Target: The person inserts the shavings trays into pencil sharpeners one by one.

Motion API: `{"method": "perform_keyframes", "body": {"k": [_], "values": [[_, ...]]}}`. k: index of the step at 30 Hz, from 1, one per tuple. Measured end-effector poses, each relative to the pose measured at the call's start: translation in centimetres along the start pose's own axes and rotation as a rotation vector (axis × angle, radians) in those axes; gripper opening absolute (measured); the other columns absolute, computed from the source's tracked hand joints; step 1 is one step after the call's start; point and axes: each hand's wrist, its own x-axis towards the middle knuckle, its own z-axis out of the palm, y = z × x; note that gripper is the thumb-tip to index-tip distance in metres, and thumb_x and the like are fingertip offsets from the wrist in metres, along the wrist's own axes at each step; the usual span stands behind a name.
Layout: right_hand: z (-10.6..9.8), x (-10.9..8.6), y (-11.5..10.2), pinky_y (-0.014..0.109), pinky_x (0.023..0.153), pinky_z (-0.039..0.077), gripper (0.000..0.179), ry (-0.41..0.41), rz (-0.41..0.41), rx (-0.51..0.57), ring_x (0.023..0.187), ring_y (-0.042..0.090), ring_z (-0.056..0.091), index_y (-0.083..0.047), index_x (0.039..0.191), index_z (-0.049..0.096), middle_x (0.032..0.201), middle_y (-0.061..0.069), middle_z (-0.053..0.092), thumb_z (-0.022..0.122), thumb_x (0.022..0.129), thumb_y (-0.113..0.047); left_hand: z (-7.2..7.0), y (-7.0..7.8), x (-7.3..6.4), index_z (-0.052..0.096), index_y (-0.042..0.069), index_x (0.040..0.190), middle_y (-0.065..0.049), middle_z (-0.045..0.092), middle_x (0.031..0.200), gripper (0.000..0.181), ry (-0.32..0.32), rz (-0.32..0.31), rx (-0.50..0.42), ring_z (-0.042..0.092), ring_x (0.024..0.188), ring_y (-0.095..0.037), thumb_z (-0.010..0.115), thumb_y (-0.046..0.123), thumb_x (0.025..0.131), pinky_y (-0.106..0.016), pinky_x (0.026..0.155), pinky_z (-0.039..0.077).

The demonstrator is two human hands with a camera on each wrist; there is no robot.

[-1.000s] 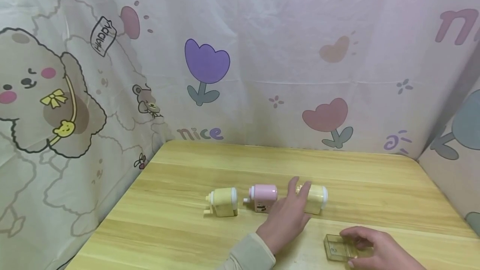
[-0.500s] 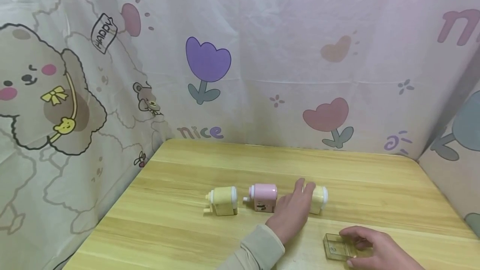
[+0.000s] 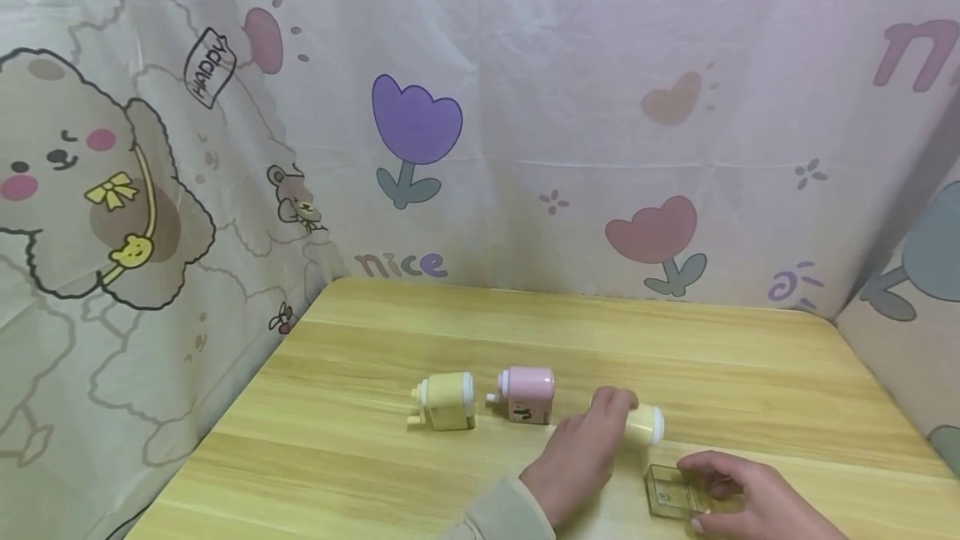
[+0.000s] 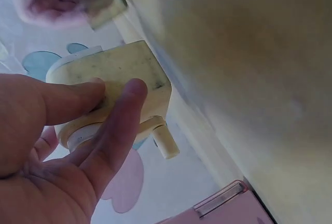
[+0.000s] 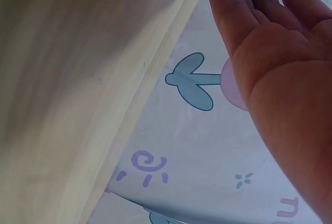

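Observation:
In the head view my left hand (image 3: 581,457) grips a pale yellow crank pencil sharpener (image 3: 643,425) with a white end ring, seen past the fingers. The left wrist view shows thumb and fingers pinching the sharpener's body (image 4: 124,71), its small crank handle (image 4: 166,142) sticking out. To the right, near the front, my right hand (image 3: 765,498) holds a see-through, yellowish shavings drawer (image 3: 666,494) between thumb and fingers, low over or on the table. In the right wrist view only the palm and fingers (image 5: 282,68) show; the drawer is hidden there.
A pink crank sharpener (image 3: 531,394) stands left of my left hand. Farther left stands another yellow one (image 3: 448,402), its crank facing left. The wooden table (image 3: 360,473) ends at a printed cloth (image 3: 517,107) behind and at both sides.
My left hand has closed on the right-hand yellow sharpener and brought it nearer the front, toward the drawer. My right hand with the drawer has hardly moved.

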Motion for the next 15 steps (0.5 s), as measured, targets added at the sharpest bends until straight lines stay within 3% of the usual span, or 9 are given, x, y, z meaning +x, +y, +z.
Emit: {"method": "perform_keyframes", "body": {"k": [8, 15], "values": [[0.0, 0.0, 0.1, 0.023, 0.077, 0.056, 0.051, -0.004, 0.004, -0.002, 0.096, -0.004, 0.061, 0.001, 0.129, 0.064, 0.117, 0.01, 0.071, 0.084, 0.087, -0.022, -1.3, 0.7, -3.5, 0.044, 0.015, 0.138, 0.001, 0.051, 0.13, 0.05, -0.004, 0.063, -0.015, 0.042, 0.061, 0.001, 0.069, 0.001, 0.096, -0.01, 0.053, 0.038], [0.0, -0.1, 0.2, 0.023, 0.077, 0.057, 0.052, -0.007, -0.001, -0.016, 0.096, -0.005, 0.061, 0.001, 0.129, 0.064, 0.119, 0.011, 0.071, 0.083, 0.088, -0.024, -2.2, 0.6, -6.5, 0.041, 0.016, 0.141, 0.004, 0.045, 0.135, 0.057, -0.084, -0.013, -0.13, 0.042, 0.066, 0.005, 0.071, 0.001, 0.095, -0.011, 0.062, 0.044]]}}
